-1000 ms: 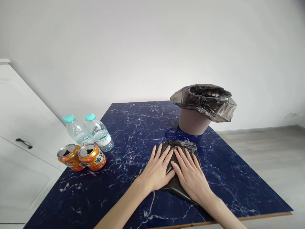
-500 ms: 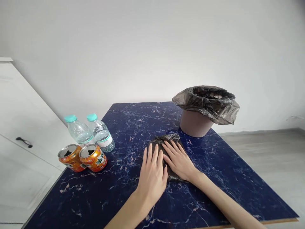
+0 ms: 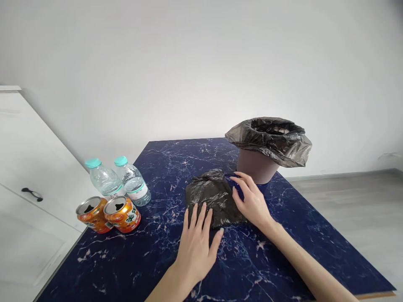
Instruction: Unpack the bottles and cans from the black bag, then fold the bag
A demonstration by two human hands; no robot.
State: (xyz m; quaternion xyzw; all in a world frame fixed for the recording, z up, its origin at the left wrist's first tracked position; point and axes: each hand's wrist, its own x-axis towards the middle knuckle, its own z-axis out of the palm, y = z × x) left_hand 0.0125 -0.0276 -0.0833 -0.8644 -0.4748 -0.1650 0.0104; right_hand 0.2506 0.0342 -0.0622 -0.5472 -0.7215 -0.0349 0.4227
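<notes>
A folded black plastic bag (image 3: pixel 214 195) lies on the blue marbled table (image 3: pixel 163 260). My left hand (image 3: pixel 197 245) rests flat with its fingertips on the bag's near-left edge, fingers spread. At the bag's right side is my right hand (image 3: pixel 253 201), its fingers bent and apart; nothing shows between them. I cannot tell whether its fingertips touch the bag. Behind it stands a brownish bin (image 3: pixel 255 163) with a black liner (image 3: pixel 273 144) folded over its rim.
On the left of the table stand two clear water bottles (image 3: pixel 135 184) with turquoise caps and two opened orange cans (image 3: pixel 124 214). A white cabinet (image 3: pixel 37 226) with a dark handle is beyond the left edge. A pale wall (image 3: pixel 189 84) rises behind.
My right hand has slid off the bag to its right side, and its fingers have bent. My left hand has drawn back toward me, uncovering more of the bag. The view has tilted slightly.
</notes>
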